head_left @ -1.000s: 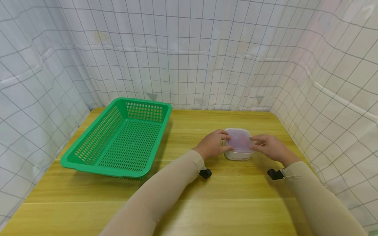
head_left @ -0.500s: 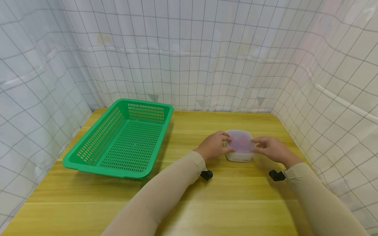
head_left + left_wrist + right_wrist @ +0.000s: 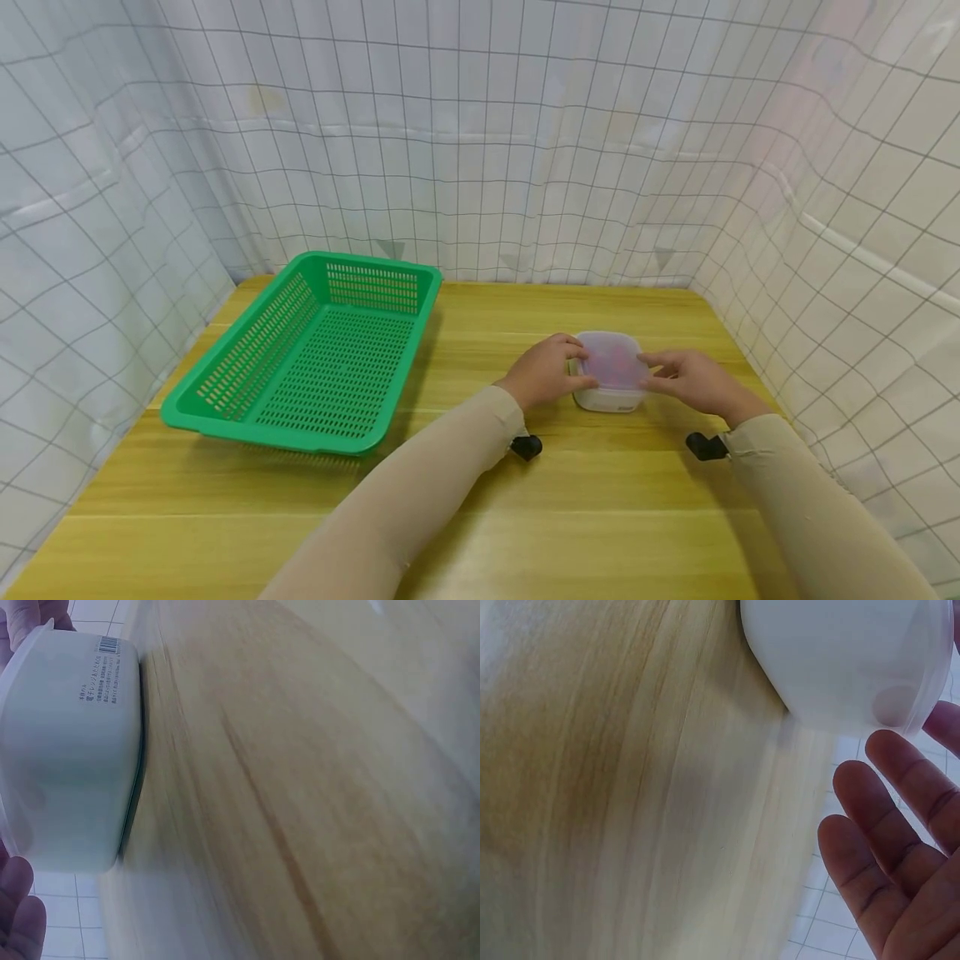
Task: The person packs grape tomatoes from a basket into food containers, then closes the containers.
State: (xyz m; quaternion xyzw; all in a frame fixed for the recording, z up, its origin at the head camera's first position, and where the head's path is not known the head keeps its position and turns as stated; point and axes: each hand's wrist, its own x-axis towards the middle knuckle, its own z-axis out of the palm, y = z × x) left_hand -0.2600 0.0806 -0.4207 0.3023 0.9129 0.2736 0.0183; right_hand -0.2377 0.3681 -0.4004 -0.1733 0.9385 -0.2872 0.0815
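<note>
A small white plastic food container [image 3: 604, 402] sits on the table, its translucent, pinkish-purple looking lid [image 3: 611, 360] on top. My left hand [image 3: 546, 372] holds the lid's left edge, thumb near the front corner and fingers farther back. On the opposite side, my right hand [image 3: 693, 382] has its thumb and index finger at the lid's edge. The left wrist view shows printed text and a barcode on the container's wall [image 3: 67, 750]. In the right wrist view, the other fingers [image 3: 855, 859] of my right hand extend loosely below the container [image 3: 832, 660].
A green slotted plastic basket [image 3: 345, 367] stands on the left of the wooden table [image 3: 570, 533]. White grid-patterned curtains [image 3: 487, 150] enclose the back and both sides. A black wrist mount [image 3: 527, 447] juts from each sleeve.
The head view has shifted slightly, so everything sits a little lower and to the right. Both hands stay at the lid's sides, and the container has not visibly moved.
</note>
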